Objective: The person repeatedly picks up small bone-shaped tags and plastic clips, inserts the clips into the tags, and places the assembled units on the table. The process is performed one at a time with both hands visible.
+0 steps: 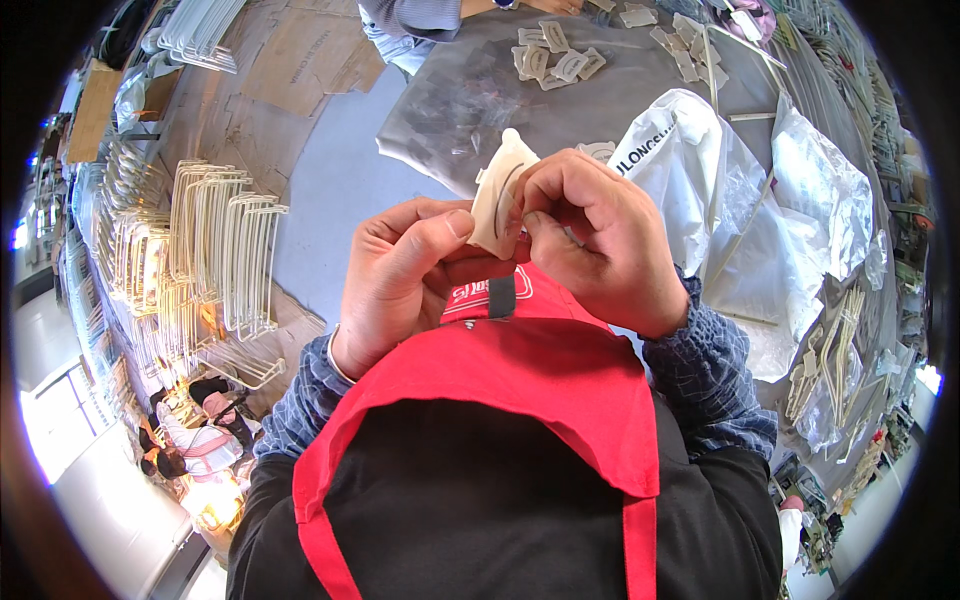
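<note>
Before my chest, above a red apron, both hands hold a small flat cream-coloured piece (501, 191) with a dark curved line and a rounded tab at its top. My left hand (412, 259) pinches its lower left edge between thumb and fingers. At its right side, my right hand (592, 232) has thumb and index fingertip together against the piece; whether they grip something small there is hidden. A similar cream piece (598, 151) lies on the sheet-covered table just beyond my right hand.
A heap of similar pieces (534, 63) lies on the plastic-covered table (450, 97). White plastic bags (682, 172) lie at the right, near thin cream rods (836, 352). Metal wire frames (251, 262) stand in rows at the left. A co-worker's sleeve (420, 16) shows at the far edge.
</note>
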Action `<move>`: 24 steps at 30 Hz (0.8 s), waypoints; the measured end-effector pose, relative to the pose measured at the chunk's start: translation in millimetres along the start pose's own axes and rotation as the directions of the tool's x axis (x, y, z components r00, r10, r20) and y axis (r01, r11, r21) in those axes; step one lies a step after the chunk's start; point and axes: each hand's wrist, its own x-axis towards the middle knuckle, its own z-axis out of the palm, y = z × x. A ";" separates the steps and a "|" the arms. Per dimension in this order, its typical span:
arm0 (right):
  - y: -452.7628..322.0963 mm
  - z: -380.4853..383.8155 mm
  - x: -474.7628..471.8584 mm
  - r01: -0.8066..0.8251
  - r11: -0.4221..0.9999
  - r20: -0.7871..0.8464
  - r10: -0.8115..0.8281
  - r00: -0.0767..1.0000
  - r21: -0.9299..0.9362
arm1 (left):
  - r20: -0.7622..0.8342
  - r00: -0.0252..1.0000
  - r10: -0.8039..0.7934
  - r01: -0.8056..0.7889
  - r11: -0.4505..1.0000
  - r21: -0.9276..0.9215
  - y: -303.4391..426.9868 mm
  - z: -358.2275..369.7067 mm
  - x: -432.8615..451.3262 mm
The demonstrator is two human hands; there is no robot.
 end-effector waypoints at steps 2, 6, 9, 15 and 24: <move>-0.3 -1.2 -0.6 0.001 1.000 0.007 -0.001 1.000 -0.006 | 0.025 1.000 -0.009 0.010 0.999 -0.050 0.1 -0.1 -0.2; 2.3 -2.0 -3.2 -0.024 0.999 0.012 0.024 1.000 0.046 | 0.090 0.995 -0.034 0.046 0.989 -0.138 3.1 -2.1 -0.2; 1.9 -3.6 -4.4 -0.072 0.995 0.035 0.070 0.997 0.074 | 0.103 0.994 -0.041 0.058 0.984 -0.170 3.1 -3.4 -0.1; -1.5 -11.6 -6.0 -0.167 0.976 0.118 0.151 0.981 0.143 | 0.087 0.995 -0.053 0.063 0.991 -0.114 4.0 -3.0 -1.0; -0.3 -16.0 -8.0 -0.211 0.947 0.152 0.178 0.972 0.243 | 0.082 0.994 -0.075 0.079 0.996 -0.049 6.5 -4.9 -1.6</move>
